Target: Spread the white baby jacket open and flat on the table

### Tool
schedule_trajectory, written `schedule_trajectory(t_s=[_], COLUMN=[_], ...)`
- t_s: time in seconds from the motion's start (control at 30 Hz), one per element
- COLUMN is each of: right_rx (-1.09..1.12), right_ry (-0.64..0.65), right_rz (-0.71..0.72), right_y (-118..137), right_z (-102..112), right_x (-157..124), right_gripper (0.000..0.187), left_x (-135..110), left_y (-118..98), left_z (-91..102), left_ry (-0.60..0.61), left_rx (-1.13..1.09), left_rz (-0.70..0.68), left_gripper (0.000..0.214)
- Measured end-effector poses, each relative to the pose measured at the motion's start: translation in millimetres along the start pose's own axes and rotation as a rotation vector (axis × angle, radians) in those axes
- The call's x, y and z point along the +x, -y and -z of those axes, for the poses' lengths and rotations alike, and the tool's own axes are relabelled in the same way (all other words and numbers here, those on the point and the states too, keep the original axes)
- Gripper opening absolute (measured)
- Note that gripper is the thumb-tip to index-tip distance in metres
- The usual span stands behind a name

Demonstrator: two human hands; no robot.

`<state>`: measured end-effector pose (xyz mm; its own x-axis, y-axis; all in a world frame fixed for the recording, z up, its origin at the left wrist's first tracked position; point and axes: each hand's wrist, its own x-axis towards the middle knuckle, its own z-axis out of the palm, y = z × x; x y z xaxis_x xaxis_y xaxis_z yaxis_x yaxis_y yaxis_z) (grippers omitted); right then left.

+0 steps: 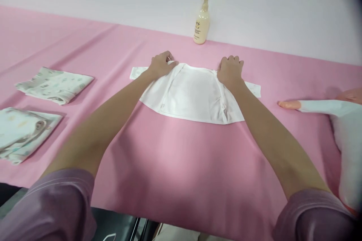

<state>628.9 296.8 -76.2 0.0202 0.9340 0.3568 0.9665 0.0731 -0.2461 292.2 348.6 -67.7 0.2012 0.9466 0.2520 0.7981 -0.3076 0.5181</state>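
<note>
A small white baby shirt lies spread flat on the pink table cover, sleeves out to both sides. My left hand pinches the cloth at the shirt's far left shoulder, fingers curled closed. My right hand is curled closed on the far right shoulder, fingers tucked down onto the cloth. Both arms reach forward over the table.
Two folded patterned cloths lie at the left, one farther and one nearer. A cream pump bottle stands at the back by the wall. At the right edge lies a doll in white clothing, arm pointing left.
</note>
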Motion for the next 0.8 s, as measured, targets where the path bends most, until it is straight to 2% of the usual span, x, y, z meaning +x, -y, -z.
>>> schedule_trajectory(t_s=[0.07,0.13,0.23,0.3,0.4,0.53,0.7,0.8], right_rx=[0.023,0.080,0.166,0.178,0.169,0.179,0.173,0.125], right_ry=[0.018,0.090,0.232,0.321,0.403,0.395,0.358,0.245], right_rz=[0.060,0.192,0.421,0.497,0.484,0.447,0.442,0.417], right_y=[16,36,65,79,89,88,87,94], right_z=[-4,-9,-18,-26,-35,-40,-41,-37], right_x=[0,-2,-8,-12,-18,-22,-24,-31], right_gripper=[0.053,0.057,0.069,0.077,0.081,0.079,0.077,0.074], left_x=[-2,-9,-31,-52,-85,-115,-125,-127], left_y=[-3,-5,-4,0,11,22,21,20], left_z=[-4.6,-5.0,6.8,21.9,47.0,66.0,68.6,71.1], left_ry=[-0.004,0.010,-0.033,-0.039,0.014,0.056,0.041,-0.005], left_rx=[0.114,0.176,0.156,0.146,0.101,-0.040,-0.106,-0.092], left_rz=[-0.039,-0.036,0.015,0.043,0.102,0.170,0.161,0.166], left_gripper=[0.046,0.058,0.054,0.047,0.046,0.049,0.046,0.044])
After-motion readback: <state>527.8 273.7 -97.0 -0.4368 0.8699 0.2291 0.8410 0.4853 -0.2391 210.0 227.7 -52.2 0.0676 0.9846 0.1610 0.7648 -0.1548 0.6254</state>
